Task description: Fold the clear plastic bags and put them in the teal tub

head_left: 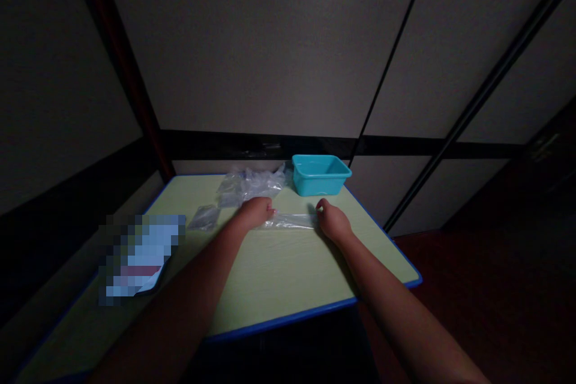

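Note:
A clear plastic bag (293, 221) is stretched flat between my two hands, low over the table. My left hand (257, 212) is closed on its left end, thumb and fingers pinched together. At the right end, my right hand (333, 219) grips the same bag with curled fingers. Behind my left hand lies a loose pile of clear plastic bags (254, 183). A small flat clear packet (204, 217) rests on the table left of my left hand; its contents are too dim to make out.
Beyond my right hand stands a turquoise plastic basket (320, 185) at the back right of the table. A lit, blurred-out screen device (148, 258) lies at the left. The pale table (279, 288) has a blue edge, and panelled doors (270, 60) rise behind it.

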Tool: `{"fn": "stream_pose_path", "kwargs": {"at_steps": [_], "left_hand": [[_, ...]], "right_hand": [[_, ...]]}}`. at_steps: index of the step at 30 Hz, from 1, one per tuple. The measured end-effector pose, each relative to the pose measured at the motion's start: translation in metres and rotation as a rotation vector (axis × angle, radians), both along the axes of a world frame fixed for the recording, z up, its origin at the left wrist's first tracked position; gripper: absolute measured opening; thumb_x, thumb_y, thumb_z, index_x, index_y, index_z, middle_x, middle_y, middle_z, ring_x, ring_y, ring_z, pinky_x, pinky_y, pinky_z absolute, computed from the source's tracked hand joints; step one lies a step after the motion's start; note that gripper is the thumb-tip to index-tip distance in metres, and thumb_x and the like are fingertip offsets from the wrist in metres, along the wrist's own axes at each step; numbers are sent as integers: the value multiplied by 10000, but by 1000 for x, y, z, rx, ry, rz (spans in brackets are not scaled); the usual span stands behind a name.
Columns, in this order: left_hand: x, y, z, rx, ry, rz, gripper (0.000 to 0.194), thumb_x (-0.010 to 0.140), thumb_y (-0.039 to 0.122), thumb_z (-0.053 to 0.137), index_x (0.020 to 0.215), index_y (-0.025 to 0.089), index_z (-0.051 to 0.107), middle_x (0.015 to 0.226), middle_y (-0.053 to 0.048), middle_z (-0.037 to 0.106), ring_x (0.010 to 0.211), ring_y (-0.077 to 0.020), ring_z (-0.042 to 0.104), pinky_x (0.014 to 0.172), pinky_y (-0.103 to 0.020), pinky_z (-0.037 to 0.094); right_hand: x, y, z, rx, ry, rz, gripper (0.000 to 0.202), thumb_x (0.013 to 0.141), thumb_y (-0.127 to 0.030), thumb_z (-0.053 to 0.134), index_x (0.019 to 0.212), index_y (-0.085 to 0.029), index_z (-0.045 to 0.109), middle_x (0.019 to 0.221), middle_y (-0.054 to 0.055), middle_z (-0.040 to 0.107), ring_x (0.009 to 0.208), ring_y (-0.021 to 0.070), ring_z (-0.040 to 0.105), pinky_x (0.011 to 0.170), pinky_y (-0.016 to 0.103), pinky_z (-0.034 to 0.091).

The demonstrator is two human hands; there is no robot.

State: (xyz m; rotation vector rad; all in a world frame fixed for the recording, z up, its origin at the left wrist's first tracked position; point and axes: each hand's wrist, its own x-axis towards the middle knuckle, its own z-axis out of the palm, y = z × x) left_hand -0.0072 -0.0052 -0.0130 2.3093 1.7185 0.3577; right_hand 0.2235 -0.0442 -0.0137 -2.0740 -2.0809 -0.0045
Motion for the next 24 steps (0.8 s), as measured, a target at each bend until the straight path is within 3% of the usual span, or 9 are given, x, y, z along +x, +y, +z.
{"fn": "stream_pose_path", "kwargs": {"at_steps": [19,24], "left_hand": [[1,1,0,7,39,0,178,795,336,558,764,174,627,716,-25,620,671,-165,542,535,-234,284],[2,1,-1,16,57,-2,185,794,345,554,774,177,631,735,-32,632,679,-173,551,540,-240,291]], "right_hand": [[-3,-2,2,-24,-91,3,205,906,-229,351,1055,-212,491,916,76,667,812,211,619,561,258,323],[-1,0,1,-29,-92,-55,207,903,-219,351,1047,-201,499,902,88,662,802,214,621,569,260,342]]}}
